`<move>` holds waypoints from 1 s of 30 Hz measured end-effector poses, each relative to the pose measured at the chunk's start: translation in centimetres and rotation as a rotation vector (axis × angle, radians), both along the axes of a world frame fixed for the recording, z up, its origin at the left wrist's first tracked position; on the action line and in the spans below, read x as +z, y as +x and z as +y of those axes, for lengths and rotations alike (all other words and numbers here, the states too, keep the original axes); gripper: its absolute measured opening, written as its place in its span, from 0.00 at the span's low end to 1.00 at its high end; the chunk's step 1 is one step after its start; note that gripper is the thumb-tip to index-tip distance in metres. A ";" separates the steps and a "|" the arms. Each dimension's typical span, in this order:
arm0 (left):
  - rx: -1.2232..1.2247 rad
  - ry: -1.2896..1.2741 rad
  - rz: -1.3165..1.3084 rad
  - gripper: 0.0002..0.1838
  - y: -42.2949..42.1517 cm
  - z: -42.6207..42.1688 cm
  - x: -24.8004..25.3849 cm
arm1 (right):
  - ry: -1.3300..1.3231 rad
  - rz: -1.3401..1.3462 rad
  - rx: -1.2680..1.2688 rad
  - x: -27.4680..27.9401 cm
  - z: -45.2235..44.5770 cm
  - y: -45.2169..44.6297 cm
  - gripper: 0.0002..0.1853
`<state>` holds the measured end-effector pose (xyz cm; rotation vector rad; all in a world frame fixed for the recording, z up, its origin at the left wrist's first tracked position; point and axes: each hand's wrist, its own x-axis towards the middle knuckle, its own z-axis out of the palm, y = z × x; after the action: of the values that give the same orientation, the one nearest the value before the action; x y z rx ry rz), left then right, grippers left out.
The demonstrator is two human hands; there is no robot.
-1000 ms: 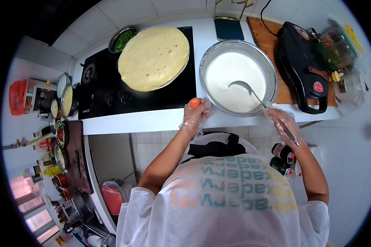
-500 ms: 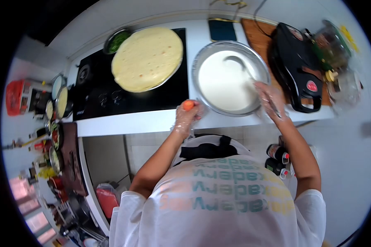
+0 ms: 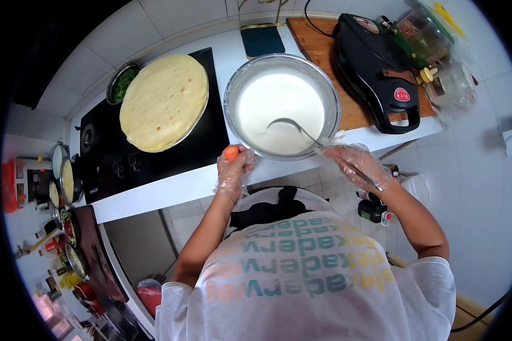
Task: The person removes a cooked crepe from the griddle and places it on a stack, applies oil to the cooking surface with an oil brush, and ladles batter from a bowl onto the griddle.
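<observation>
My right hand, in a clear plastic glove, is closed round the handle of a metal ladle. The ladle's head dips into white batter in a large metal bowl. My left hand, gloved the same way, is closed on an orange, round-ended thing near the counter's front edge. Most of that thing is hidden by the fingers, so its kind cannot be made out. Left of the bowl, a stack of round yellow flatbreads rests over the black cooktop.
A black electric griddle stands on a wooden board to the right. Behind the flatbreads is a bowl of chopped greens. A dark flat pad lies behind the batter bowl, and bottles stand on the floor at right.
My view has swung to the right, so the counter appears shifted left. The ladle has moved toward the near side of the bowl, and my right hand is lower, by the rim.
</observation>
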<state>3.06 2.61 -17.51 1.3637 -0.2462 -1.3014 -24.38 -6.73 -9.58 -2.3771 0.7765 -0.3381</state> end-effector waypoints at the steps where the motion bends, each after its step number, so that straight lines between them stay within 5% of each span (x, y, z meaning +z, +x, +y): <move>1: 0.008 -0.004 0.000 0.08 0.0 -0.1 -0.2 | -0.041 -0.031 0.001 -0.6 -0.2 -0.9 0.15; 7: 0.022 0.005 0.026 0.08 -0.1 -0.7 -0.1 | -0.275 0.186 -0.136 0.1 -2.2 -1.1 0.14; 16: 0.001 -0.019 -0.041 0.08 0.3 -1.0 -1.1 | -0.434 -0.177 -0.168 -2.8 -7.6 4.5 0.08; 21: 0.030 -0.025 -0.015 0.08 0.0 -1.0 -1.0 | 0.473 -0.438 -0.158 -3.6 -6.7 7.2 0.08; 22: 0.035 -0.025 -0.014 0.07 0.1 -1.0 -0.9 | 0.401 -0.365 -0.098 -3.1 -6.1 7.4 0.14; 24: 0.044 -0.018 -0.009 0.07 -0.1 -0.9 -0.6 | 0.903 -0.314 -0.293 -1.0 -4.3 8.2 0.18; 27: 0.040 -0.014 -0.016 0.07 0.0 -1.0 -0.3 | 0.003 -0.083 0.060 -1.0 -2.9 6.3 0.10; 30: 0.031 -0.010 -0.021 0.07 -0.1 -1.1 -0.2 | 0.383 0.038 -0.091 1.0 -1.4 4.1 0.12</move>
<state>2.99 1.54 -17.70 1.3681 -0.2442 -1.2590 -20.31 -8.08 -8.57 -1.9989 0.8820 -0.1635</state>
